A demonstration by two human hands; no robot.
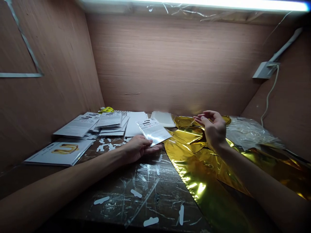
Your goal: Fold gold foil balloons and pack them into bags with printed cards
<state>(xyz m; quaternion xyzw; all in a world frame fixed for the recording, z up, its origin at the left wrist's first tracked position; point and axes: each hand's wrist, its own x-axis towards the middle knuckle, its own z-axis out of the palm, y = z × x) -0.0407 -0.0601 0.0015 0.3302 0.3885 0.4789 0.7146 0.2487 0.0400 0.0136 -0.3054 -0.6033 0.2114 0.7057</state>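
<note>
My left hand point(139, 148) grips a white printed card packet point(155, 132) by its lower left corner, thumb on top and fingers beneath. The packet's glossy face reflects the light. My right hand point(213, 127) is raised over shiny gold foil point(191, 161), its thumb and fingers drawn together around a thin clear strip that is hard to make out. To the left lie stacks of similar printed packets point(76, 126), and a packet with a gold U picture point(60, 151) is in front of them.
Small white cut-outs point(151, 221) and clear scraps litter the dark table point(116, 184). Clear plastic bags point(250, 132) lie at the back right. White sheets point(136, 119) and a yellow roll point(107, 110) are at the back. A socket box point(263, 70) with a cable hangs on the right.
</note>
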